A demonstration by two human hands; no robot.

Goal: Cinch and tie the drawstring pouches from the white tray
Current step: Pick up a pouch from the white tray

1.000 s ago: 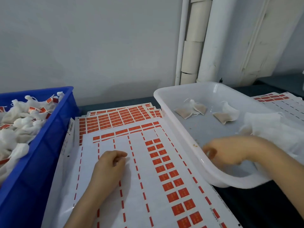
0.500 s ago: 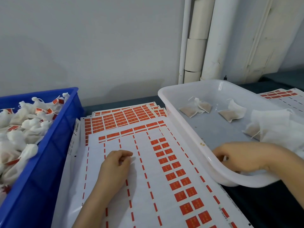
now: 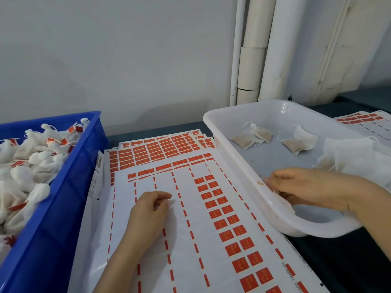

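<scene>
Your right hand [image 3: 306, 189] is curling its fingers round a white pouch [image 3: 277, 193] against the near wall of the tray [image 3: 239, 166], right of centre, and is hiding most of it. Your left hand [image 3: 151, 210] is resting loosely curled on the sticker sheets [image 3: 222, 220], lower middle, thumb meeting fingertips; whether it is pinching anything I cannot tell. More pouches [image 3: 243, 140] are lying higher in the tray beside a cloth heap [image 3: 355, 161] that the right edge is cutting off. A blue bin [image 3: 69, 187] of tied bags [image 3: 31, 157] is sitting at left.

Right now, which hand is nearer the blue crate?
Left. The left hand rests on the label sheet beside the blue crate; the right hand is in the white tray, farther off.
</scene>
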